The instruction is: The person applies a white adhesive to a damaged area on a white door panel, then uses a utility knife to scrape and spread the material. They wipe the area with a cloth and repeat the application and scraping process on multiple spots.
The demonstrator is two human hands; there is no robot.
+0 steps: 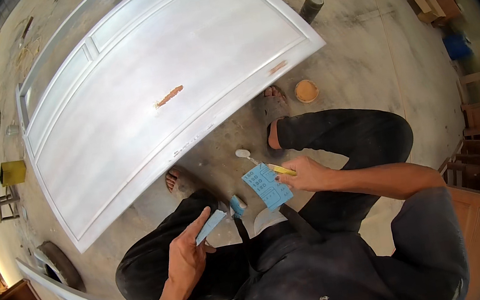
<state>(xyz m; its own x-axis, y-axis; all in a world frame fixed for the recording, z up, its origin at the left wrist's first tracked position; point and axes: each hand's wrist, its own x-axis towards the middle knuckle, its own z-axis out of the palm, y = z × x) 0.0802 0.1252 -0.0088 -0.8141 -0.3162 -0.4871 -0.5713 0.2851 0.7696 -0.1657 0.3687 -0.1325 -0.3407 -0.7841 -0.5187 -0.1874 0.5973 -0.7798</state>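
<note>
My right hand (pixel 306 174) is closed on a blue sheet of sandpaper (pixel 267 186) with printed markings. A slim yellow strip (pixel 281 170), its kind unclear, is pinched in the same fingers. On the left, a folded piece of sandpaper (pixel 211 226) is gripped between the thumb and fingers of my left hand (pixel 187 254). Between my legs lies another curled blue piece (pixel 237 205). A pale, spoon-shaped thing (pixel 243 154) is on the floor just beyond the right-hand sheet. The white-painted panel (pixel 145 132) lies ahead of me, marked by a brown patch (pixel 169 96).
An open tub of orange-brown paste (pixel 306 91) stands by my right foot. A dark cylinder (pixel 312 8) is beside the panel's far right corner. Long pale frame pieces (pixel 80 298) and a tire-like ring (pixel 60 264) lie at left. Cardboard boxes (pixel 425 7) sit far right.
</note>
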